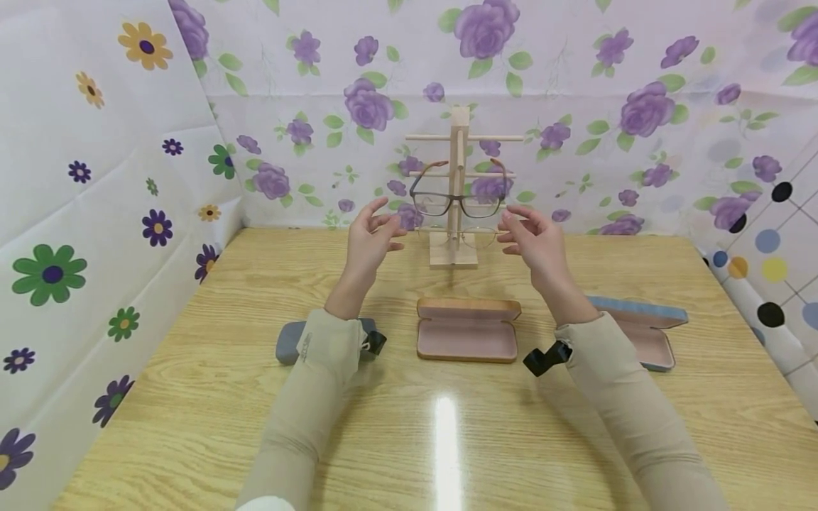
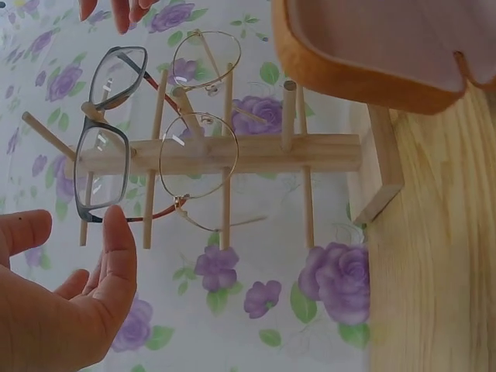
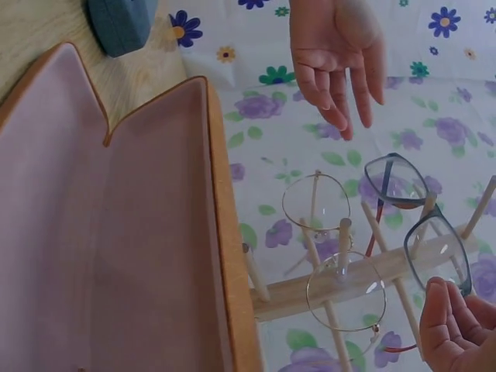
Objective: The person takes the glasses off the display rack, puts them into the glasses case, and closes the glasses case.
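Observation:
A pair of dark-rimmed rectangular eyeglasses [image 1: 434, 204] with reddish-brown temple tips rests on the pegs of a wooden display stand [image 1: 459, 121]. Lower on the same stand hang thin gold round eyeglasses [image 2: 199, 155]. My left hand [image 1: 373, 233] is raised just left of the dark pair, fingers loosely bent, holding nothing. On the other side, my right hand [image 1: 535, 238] is raised with its fingertips close to the dark frame's right edge. In the right wrist view its fingers [image 3: 436, 310] overlap a lens corner; contact is unclear. Neither hand grips the glasses.
An open tan eyeglass case [image 1: 468, 357] with pink lining lies on the wooden table [image 1: 211, 426] before the stand. A closed blue-grey case [image 1: 290, 342] is partly hidden by the left forearm. An open blue case [image 1: 664, 316] lies beside the right forearm. Flowered sheeting hangs behind.

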Motion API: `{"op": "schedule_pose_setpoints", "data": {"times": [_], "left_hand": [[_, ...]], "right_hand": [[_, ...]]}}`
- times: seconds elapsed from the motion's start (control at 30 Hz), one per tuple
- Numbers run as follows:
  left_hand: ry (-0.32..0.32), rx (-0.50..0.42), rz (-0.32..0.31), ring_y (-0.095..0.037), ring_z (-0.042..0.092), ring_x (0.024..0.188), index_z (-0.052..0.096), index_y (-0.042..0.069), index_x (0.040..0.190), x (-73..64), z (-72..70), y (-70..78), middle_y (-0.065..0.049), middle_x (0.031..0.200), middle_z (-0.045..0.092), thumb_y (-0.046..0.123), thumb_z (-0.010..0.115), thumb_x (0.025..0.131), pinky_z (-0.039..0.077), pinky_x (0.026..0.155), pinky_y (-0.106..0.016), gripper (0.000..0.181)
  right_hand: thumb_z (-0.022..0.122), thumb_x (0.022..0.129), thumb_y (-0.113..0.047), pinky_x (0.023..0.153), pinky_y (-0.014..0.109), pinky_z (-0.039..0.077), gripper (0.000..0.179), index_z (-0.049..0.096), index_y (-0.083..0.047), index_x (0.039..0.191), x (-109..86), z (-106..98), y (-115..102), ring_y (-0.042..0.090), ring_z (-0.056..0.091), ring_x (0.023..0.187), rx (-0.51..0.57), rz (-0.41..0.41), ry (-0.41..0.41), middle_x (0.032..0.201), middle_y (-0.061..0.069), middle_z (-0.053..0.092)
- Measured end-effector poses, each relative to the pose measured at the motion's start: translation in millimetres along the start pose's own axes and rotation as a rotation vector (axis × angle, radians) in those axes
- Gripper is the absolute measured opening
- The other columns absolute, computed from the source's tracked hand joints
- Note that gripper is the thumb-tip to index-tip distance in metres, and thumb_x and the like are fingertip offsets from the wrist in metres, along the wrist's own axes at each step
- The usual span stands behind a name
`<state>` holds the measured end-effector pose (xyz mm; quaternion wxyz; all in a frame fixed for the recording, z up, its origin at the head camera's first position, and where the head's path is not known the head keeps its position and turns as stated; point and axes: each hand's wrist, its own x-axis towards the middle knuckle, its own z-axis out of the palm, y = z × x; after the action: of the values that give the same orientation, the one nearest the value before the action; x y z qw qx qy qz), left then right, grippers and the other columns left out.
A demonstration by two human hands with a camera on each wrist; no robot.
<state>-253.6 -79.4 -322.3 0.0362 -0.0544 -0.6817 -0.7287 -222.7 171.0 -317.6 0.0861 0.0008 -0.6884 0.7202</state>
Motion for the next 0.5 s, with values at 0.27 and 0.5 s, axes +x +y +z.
{"op": "schedule_pose_setpoints", "data": {"times": [0.27, 0.5], "left_hand": [[0.083, -0.105, 0.022, -0.012, 0.059, 0.067, 0.048, 0.005, 0.129, 19.4, 17.4, 2.1, 0.0, 0.083, 0.059, 0.006, 0.057, 0.09, 0.051, 0.057, -0.02, 0.041], [0.18, -0.136, 0.083, -0.007, 0.055, 0.059, 0.06, 0.002, 0.117, 32.8, 33.0, -3.0, -0.01, 0.082, 0.061, 0.005, 0.056, 0.09, 0.047, 0.049, -0.016, 0.028]], "right_hand": [[0.062, 0.087, -0.025, 0.058, 0.021, 0.051, 0.046, 0.054, -0.002, 0.125, 17.1, 4, -2, 0.011, 0.063, 0.067, 0.057, 0.024, 0.109, 0.087, 0.006, 0.066], [0.064, 0.085, -0.024, 0.06, 0.023, 0.052, 0.041, 0.059, -0.006, 0.122, 25.8, 11, -2, 0.012, 0.062, 0.067, 0.108, 0.026, 0.15, 0.082, 0.003, 0.066]]}}
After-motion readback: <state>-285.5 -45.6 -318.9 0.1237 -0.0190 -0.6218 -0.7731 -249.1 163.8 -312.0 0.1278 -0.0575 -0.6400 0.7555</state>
